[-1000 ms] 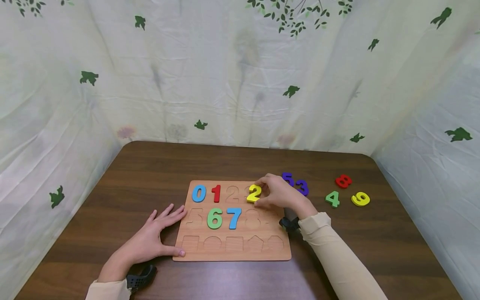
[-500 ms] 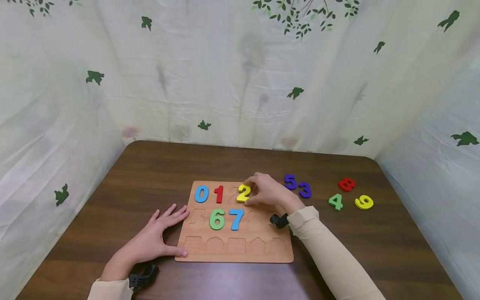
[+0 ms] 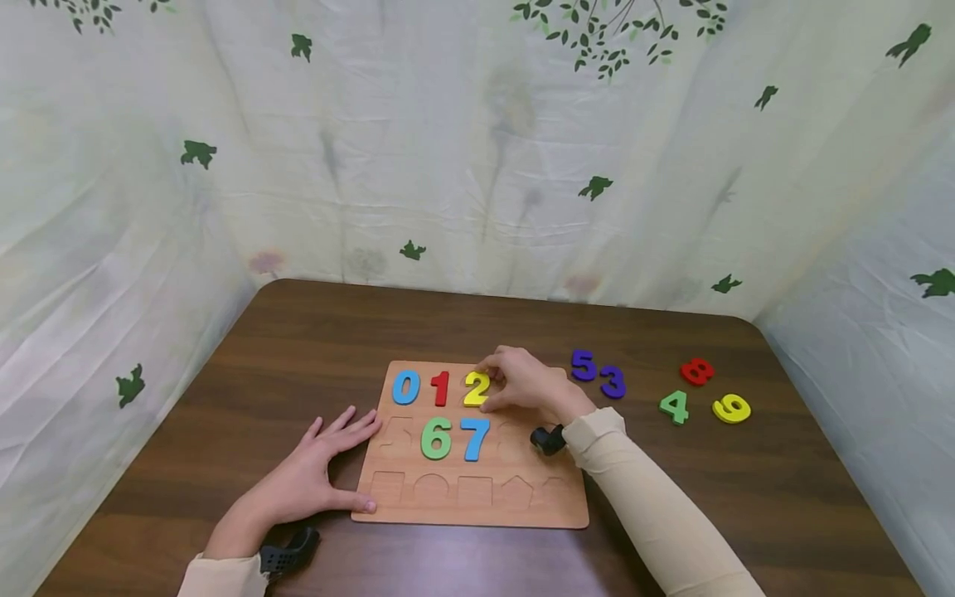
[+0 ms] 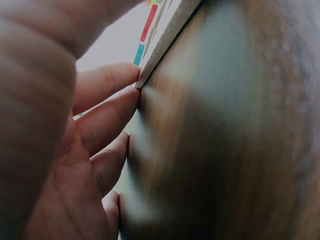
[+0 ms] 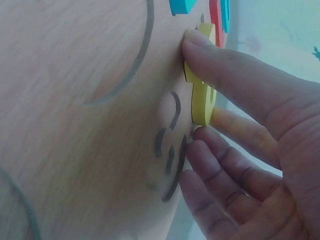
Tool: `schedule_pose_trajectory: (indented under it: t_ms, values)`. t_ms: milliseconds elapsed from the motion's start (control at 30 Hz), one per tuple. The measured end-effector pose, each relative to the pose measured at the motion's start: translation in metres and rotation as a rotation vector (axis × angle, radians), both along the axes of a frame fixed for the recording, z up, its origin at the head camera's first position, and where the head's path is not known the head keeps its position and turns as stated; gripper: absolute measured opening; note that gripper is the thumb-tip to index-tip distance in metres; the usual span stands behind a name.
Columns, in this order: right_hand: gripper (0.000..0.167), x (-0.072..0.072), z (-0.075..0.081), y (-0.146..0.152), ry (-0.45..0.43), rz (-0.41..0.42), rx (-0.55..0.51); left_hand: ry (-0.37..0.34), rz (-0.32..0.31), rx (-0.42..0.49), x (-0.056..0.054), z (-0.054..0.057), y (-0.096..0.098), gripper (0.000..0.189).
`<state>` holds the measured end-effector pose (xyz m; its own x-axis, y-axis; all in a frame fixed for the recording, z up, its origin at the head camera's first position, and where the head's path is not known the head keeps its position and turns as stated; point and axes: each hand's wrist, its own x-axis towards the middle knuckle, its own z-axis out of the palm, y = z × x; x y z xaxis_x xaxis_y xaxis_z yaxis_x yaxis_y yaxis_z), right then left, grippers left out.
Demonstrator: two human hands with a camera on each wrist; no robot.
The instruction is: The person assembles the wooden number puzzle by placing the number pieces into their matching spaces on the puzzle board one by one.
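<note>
- Fingers of the right hand (image 3: 531, 383) are closed in a pinch: the thumb bears on one side of a thick yellow numeral 2 (image 5: 202, 102), the index finger on the other, while the remaining fingers bend loosely beside it.
- That 2 is at twelve o'clock on a light-brown wooden puzzle board (image 3: 507, 516), twelve being the far edge; whether it sits fully down in a recess, I cannot tell.
- Left hand (image 3: 317, 468) lies spread, fingers nearly straight and gripping nothing; its thumb touches the board's corner at eight o'clock, its index fingertip the edge between nine and ten.
- On the board, a red numeral 1 (image 3: 440, 388) is at eleven o'clock, a blue numeral 0 (image 3: 399, 387) at ten, a green numeral 6 (image 3: 426, 439) at nine and a light-blue numeral 7 (image 3: 477, 427) near the centre.
- Off the board at two o'clock lie a purple numeral 5 (image 3: 584, 371) and, just beside it, a purple numeral 3 (image 3: 618, 384).
- Farther out, towards three, are a red numeral 8 (image 3: 697, 371), a green numeral 4 (image 3: 678, 408) and a yellow numeral 9 (image 3: 727, 414).
- Everything rests on a dark-brown wood-grain table (image 3: 321, 340), before a white curtain (image 3: 418, 124) printed with green birds and leaves.
</note>
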<state>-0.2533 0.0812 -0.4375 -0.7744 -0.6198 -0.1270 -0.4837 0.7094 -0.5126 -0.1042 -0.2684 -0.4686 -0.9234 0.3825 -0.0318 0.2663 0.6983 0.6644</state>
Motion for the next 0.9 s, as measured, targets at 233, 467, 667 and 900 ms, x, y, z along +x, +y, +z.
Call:
schedule_pose_trajectory:
  t_ms: [233, 467, 667, 900]
  values:
    - [0.058, -0.001, 0.0, -0.006, 0.016, 0.009, 0.002, 0.0, 0.001, 0.002, 0.0, 0.001, 0.001, 0.108]
    - [0.058, 0.0, 0.001, -0.011, 0.009, -0.012, 0.022, 0.006, 0.0, -0.002, 0.0, 0.001, -0.001, 0.109]
    - [0.06, 0.0, 0.004, -0.011, 0.009, -0.014, 0.034, 0.009, -0.004, 0.001, -0.001, 0.001, 0.0, 0.109]
    - [0.061, 0.001, 0.003, -0.011, 0.011, -0.013, 0.037, 0.01, -0.004, 0.009, 0.0, 0.0, -0.001, 0.108]
